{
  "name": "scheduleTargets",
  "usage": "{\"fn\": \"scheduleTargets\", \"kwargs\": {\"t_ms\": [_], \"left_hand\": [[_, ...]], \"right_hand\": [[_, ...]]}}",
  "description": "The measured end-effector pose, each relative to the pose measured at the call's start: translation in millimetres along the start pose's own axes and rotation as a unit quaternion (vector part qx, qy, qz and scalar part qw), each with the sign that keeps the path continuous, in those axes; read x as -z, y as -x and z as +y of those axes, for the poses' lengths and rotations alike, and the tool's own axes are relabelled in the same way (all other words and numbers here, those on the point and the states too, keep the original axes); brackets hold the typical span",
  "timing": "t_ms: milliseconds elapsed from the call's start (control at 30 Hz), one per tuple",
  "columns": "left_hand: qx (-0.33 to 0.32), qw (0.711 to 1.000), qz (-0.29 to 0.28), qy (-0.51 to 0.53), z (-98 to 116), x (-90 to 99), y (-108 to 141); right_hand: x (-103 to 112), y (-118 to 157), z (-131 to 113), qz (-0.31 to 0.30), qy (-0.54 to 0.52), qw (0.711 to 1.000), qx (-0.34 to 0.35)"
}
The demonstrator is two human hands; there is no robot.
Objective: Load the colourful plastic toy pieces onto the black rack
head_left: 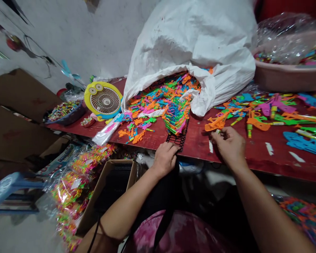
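My left hand (165, 159) is at the table's front edge, fingers curled over the near end of a black plastic grid (177, 141). On this grid stands a dense row of bright plastic pieces (176, 117) in green, blue, orange and pink. My right hand (231, 146) is closed in a pinch at the end of an orange plastic toy (216, 121), where a small pale tube tip shows between the fingers. Just left of that hand, a white paper strip (211, 146) lies on the red table (197, 135).
A large white sack (195, 38) spills coloured pieces behind the grid. A yellow fan (104, 100) stands left of it. Loose toys with tubes (260, 121) cover the right side, before a pink basin (287, 75). Below left are a cardboard box (133, 174) and bagged toys (68, 186).
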State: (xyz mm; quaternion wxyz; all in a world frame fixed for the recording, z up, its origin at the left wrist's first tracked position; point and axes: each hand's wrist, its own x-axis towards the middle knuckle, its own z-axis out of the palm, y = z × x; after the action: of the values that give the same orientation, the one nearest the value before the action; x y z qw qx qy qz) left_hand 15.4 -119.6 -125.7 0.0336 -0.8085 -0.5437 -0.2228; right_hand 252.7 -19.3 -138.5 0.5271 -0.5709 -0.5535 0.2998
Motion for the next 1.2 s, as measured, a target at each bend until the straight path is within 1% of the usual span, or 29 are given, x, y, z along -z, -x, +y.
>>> {"fn": "scheduleTargets", "kwargs": {"t_ms": [133,267,367,567,733,900,967,1100,1200], "left_hand": [[-0.002,0.999,-0.017,-0.032,1.2,1.1,-4.0],[-0.001,0.997,-0.044,-0.059,3.1,6.5,-13.3],[-0.001,0.996,-0.055,-0.067,3.6,7.1,-17.1],[0.023,0.999,-0.028,-0.037,3.6,1.5,-12.5],[0.011,0.996,-0.058,-0.067,6.7,5.6,-19.6],[0.019,0.994,-0.077,-0.073,8.7,9.8,-27.6],[0.022,0.994,-0.076,-0.069,8.7,8.8,-26.2],[0.036,0.996,-0.05,-0.058,8.5,4.5,-20.3],[0.038,0.996,-0.056,-0.065,9.3,3.8,-20.4]], "right_hand": [[0.2,-0.5,1.9,0.005,0.009,1.0,-0.003],[0.6,-0.2,1.4,-0.004,0.005,1.0,-0.004],[1.1,0.7,-0.9,-0.005,0.002,1.0,-0.001],[2.3,3.2,-7.8,0.0,0.012,1.0,0.002],[2.2,3.9,-9.7,0.002,0.005,1.0,0.003],[2.2,3.8,-9.8,0.0,0.004,1.0,0.002],[2.4,3.8,-9.6,0.002,0.007,1.0,0.004],[2.3,3.6,-7.7,0.003,0.014,1.0,0.005],[1.8,3.3,-6.2,0.004,0.007,1.0,0.007]]}}
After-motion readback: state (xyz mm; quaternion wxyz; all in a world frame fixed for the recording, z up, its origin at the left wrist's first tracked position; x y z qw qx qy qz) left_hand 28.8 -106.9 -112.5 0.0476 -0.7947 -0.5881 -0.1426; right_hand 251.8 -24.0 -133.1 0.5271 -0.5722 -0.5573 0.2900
